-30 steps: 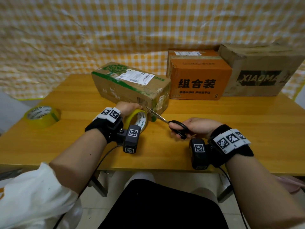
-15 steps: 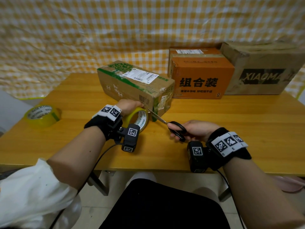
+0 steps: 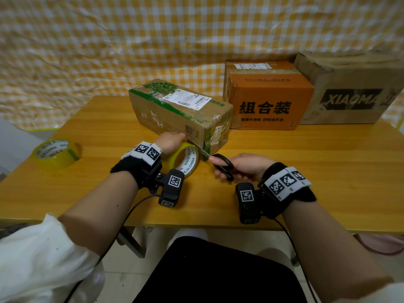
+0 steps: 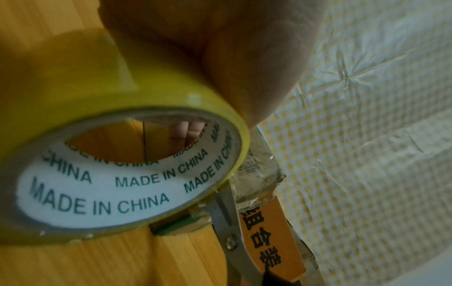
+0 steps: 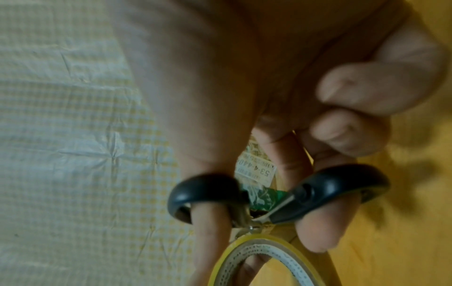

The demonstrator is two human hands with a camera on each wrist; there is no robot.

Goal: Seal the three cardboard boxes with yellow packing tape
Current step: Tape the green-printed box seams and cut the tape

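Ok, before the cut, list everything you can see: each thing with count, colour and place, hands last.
green-printed box: 1, brown with green print and a white label, table centre, nearest the hands.
orange box: 1, orange with black characters, back of the table, right of centre.
XIAOMA box: 1, brown with a black panel, back right, beside the orange box.
held tape roll: 1, yellow, against the green-printed box's near corner.
spare tape roll: 1, yellow, lying flat at the table's left edge.
scissors: 1, black handles, steel blades pointing at the held tape roll.
table: 1, yellow wood.
checked sheet: 1, yellow and white, backdrop.
left hand: grips the held tape roll.
right hand: fingers through the scissors' handles.
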